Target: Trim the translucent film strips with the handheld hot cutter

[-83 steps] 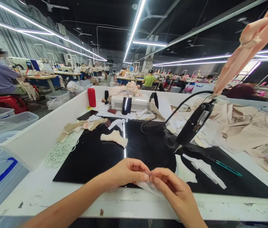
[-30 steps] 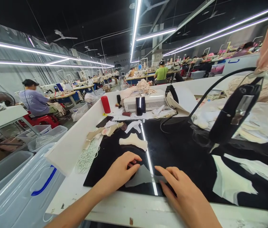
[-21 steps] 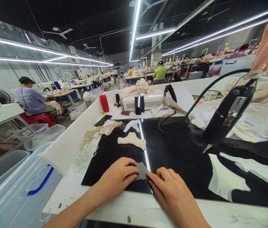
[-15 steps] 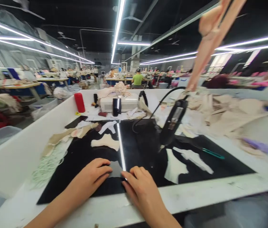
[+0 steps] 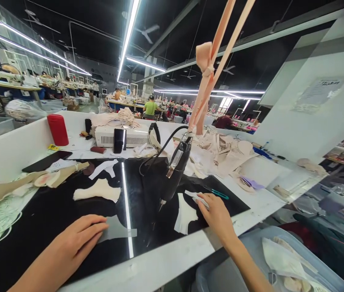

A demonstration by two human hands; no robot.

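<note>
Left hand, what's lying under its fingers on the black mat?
A thin translucent grey piece lies flat on the black mat. The left hand rests its flat fingers on the piece's left edge. How far the piece runs beneath the hand is covered.

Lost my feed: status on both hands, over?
Left hand flat on sheer piece. Right hand at white strip, grip unclear. Hanging black tool between them.

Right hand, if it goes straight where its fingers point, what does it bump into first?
The white strip, right in front of the right hand; the hand seems to touch it. Beyond that hangs the black tool, though depth is unclear and it may hang above the hand's path.
</note>
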